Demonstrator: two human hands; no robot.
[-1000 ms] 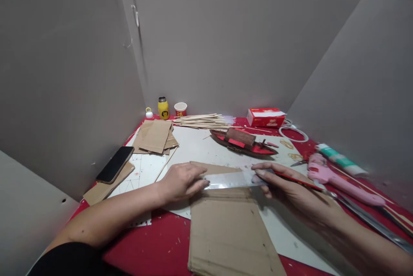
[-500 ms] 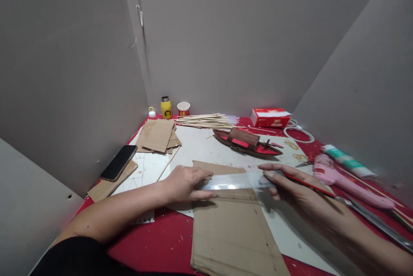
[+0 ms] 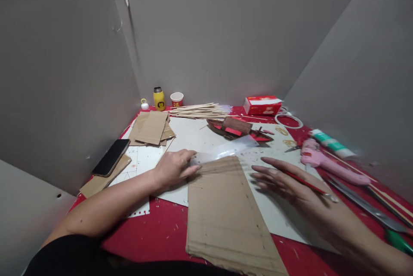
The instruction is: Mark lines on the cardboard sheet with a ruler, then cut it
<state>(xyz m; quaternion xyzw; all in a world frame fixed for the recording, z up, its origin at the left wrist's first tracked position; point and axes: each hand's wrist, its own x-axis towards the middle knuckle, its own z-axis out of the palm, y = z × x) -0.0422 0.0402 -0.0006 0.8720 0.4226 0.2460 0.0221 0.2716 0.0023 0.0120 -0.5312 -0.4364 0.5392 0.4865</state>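
My left hand [image 3: 174, 166] pinches the left end of a clear ruler [image 3: 226, 151] between thumb and fingers. The ruler slants up to the right, above the far end of a cardboard sheet [image 3: 226, 207] marked with dark lines. To the right of the cardboard, my right hand [image 3: 284, 181] has its fingers stretched forward, with a red pencil [image 3: 306, 182] held across it. Nothing joins the right hand to the ruler. Behind the ruler lies a brown and red model boat [image 3: 238, 127].
Cardboard pieces [image 3: 151, 127] and a phone [image 3: 111, 157] lie at left. Thin wooden sticks [image 3: 200, 111], a yellow bottle [image 3: 159, 99], a paper cup [image 3: 177, 99] and a red box [image 3: 263, 105] line the back. At right are a pink glue gun [image 3: 335, 166] and scissors [image 3: 371, 207].
My right hand has let go of the ruler and moved off it. The ruler's right end has swung away toward the boat, while my left hand keeps its left end.
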